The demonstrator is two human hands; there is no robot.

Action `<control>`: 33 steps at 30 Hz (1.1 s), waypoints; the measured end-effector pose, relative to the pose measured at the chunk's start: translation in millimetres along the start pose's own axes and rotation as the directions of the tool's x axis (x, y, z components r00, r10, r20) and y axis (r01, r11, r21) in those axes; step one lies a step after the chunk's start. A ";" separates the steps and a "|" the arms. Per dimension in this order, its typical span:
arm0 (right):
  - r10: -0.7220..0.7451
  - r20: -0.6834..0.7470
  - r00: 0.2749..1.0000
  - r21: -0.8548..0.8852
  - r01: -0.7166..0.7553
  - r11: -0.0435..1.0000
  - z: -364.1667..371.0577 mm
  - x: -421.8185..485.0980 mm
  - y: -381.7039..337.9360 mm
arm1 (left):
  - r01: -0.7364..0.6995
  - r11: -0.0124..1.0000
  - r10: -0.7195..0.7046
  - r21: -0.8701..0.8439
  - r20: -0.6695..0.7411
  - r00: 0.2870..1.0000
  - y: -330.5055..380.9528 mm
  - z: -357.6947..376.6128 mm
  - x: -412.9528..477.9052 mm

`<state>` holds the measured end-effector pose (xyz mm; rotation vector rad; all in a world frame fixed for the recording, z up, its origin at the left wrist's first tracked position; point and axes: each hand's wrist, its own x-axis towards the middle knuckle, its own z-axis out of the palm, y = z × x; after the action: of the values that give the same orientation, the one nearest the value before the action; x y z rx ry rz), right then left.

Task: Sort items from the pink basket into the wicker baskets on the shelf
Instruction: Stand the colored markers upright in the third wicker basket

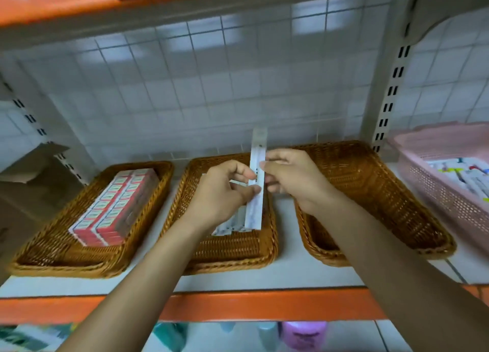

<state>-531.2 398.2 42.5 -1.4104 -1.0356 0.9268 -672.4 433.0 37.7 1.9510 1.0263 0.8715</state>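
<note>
The left hand (225, 193) and the right hand (293, 179) each pinch a long white pack (254, 211) between curled fingers. They hold it upright over the middle wicker basket (230, 261), its lower end among what look like similar packs. The pink basket (444, 193) stands far right on the shelf (264, 280), items inside.

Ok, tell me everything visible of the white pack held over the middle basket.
The white pack is long, narrow and flat, looking like paper or thin card with small dark print, too blurred to read. It stands nearly upright, its lower end down in the middle wicker basket by similar packs lying flat; whether it touches them is unclear. The left hand and right hand pinch it at mid-height from either side.
</note>
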 end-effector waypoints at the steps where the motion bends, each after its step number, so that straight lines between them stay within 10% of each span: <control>1: 0.019 -0.013 1.000 0.041 -0.018 0.999 7.3 6.6 -1.5 | 0.022 1.000 -0.022 -0.005 0.013 1.000 -6.5 -7.6 -1.6; 17: -0.002 -0.142 0.990 -0.300 -0.042 0.953 48.0 73.3 18.3 | 0.293 0.956 -0.292 0.004 0.111 0.950 -60.1 -24.6 31.3; 23: -0.140 -0.076 0.987 -0.825 0.017 0.565 49.9 80.0 26.2 | 0.190 0.931 -0.222 0.312 0.067 0.973 -60.8 -13.3 41.2; 33: -0.184 0.210 0.960 -0.934 0.253 0.253 57.7 69.8 29.9 | 0.033 0.813 -0.097 0.581 0.079 0.992 -61.7 -8.6 43.8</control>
<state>-561.4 482.1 8.3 -2.1204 -1.9776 -0.0271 -681.9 498.0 -0.8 2.4119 1.4049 0.4266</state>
